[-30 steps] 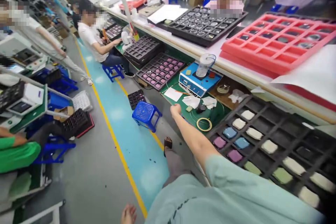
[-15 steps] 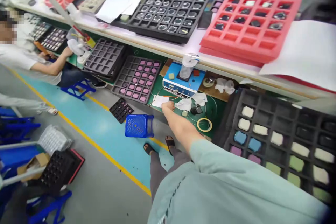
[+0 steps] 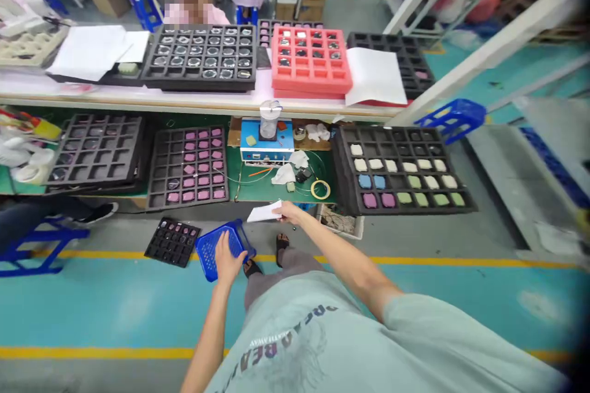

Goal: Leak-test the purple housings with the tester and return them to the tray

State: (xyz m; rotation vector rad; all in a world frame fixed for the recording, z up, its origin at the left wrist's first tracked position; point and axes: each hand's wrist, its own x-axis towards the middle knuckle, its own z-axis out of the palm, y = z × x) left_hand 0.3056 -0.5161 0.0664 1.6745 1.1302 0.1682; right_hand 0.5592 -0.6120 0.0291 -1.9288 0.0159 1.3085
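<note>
My right hand [image 3: 289, 212] pinches the edge of a white sheet of paper [image 3: 264, 212], held just in front of the workbench's near edge. My left hand [image 3: 227, 259] is open, thumb apart from the fingers, over the blue plastic stool [image 3: 212, 247]; whether it touches the stool I cannot tell. Behind the paper, the green bench top bears crumpled white tissue [image 3: 283, 174], a roll of yellow tape [image 3: 320, 189] and a small black object [image 3: 303, 175]. A blue device box [image 3: 267, 154] with a clear cup [image 3: 270, 118] on top sits farther back.
Left on the bench lies a dark tray [image 3: 159, 187] with purple pieces; to the right, another tray [image 3: 353, 163] holds coloured pieces. A black tray [image 3: 170, 245] rests on the floor beside the stool. Trays, including a red one [image 3: 311, 78], line the upper shelf. A co-worker [image 3: 193, 9] sits beyond.
The paper has left the bench top in my right hand and is now in front of its edge. My left hand has come into view over the stool. The view has swung right.
</note>
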